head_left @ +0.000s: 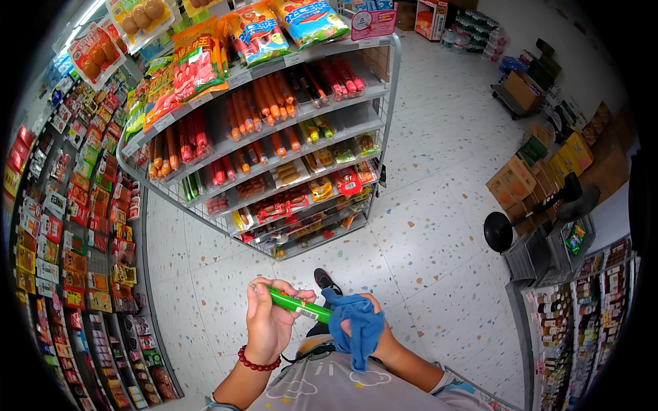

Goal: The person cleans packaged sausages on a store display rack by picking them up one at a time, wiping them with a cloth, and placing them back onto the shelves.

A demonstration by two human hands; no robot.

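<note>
My left hand (270,318), with a red bead bracelet at the wrist, grips one end of a green-wrapped sausage stick (293,303) between thumb and fingers. Around the stick's other end lies a blue cloth (357,326), bunched in my right hand (378,318); the cloth covers that end and much of the hand. The stick is held in front of my apron, tilted down to the right, with a barcode on its wrapper.
Ahead stands a wire-sided shelf rack (308,128) of packed sausages, with bagged snacks on top. A wall of packaged snacks (82,231) runs along the left. At right are cardboard boxes (514,180), a grey basket (529,254) and shelves of jars (552,318).
</note>
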